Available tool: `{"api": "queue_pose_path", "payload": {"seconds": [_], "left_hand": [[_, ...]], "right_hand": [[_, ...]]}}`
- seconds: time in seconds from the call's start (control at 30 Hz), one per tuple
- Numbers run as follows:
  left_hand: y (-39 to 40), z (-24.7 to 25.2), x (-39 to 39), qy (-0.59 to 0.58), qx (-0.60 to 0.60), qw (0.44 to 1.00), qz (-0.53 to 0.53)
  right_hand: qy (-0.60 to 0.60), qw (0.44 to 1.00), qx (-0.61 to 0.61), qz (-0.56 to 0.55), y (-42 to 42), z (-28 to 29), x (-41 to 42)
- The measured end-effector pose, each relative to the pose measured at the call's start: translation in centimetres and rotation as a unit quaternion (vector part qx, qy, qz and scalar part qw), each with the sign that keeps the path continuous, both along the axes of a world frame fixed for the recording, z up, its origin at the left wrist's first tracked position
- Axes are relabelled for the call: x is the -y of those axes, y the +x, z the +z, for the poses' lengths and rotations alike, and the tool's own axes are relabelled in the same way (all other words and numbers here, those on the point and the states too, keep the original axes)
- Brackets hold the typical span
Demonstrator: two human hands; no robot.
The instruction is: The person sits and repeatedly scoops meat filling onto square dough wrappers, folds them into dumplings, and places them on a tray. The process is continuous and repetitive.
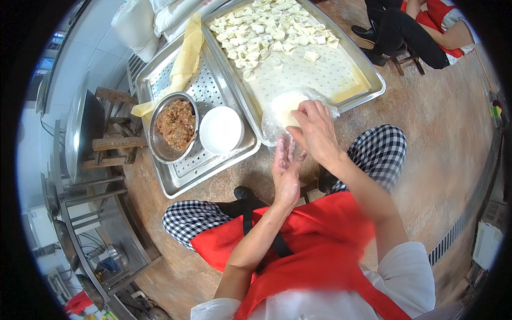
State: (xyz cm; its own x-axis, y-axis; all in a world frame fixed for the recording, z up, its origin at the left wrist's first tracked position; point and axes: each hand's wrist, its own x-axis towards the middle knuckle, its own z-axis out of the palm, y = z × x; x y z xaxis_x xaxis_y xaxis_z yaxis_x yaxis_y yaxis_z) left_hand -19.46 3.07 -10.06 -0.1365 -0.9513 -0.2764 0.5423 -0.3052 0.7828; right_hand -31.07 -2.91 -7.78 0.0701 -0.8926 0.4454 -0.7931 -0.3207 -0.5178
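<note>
A clear plastic bag with pale dough wrappers in it lies on the near end of a metal tray. My right hand is over the wrappers, fingertips touching their edge; whether it pinches one is unclear. Just below the bag my left hand is held palm up, with floury fingers; I cannot tell whether anything lies on it. Many folded wontons cover the tray's far part. To the left, a steel bowl of minced filling and a white bowl stand on a perforated tray.
Yellowish cloth lies across the perforated tray. White sacks stand beyond it. Wooden stools and a metal rack are at the left. Another person sits at the upper right. A floor drain grate lies at the right.
</note>
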Motion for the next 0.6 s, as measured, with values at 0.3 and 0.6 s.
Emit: {"api": "queue_pose_path", "payload": {"seconds": [0.3, 0.6], "left_hand": [[2.7, -0.1, -1.2, -0.046, 0.167, 0.984, -0.033], [7.6, 1.4, 0.5, 0.050, -0.317, 0.946, -0.041]], "right_hand": [[0.073, 0.969, 0.236, -0.017, -1.0, 0.6, 1.9], [0.125, 0.968, 0.169, 0.137, 4.6, 4.6, -3.2]]}}
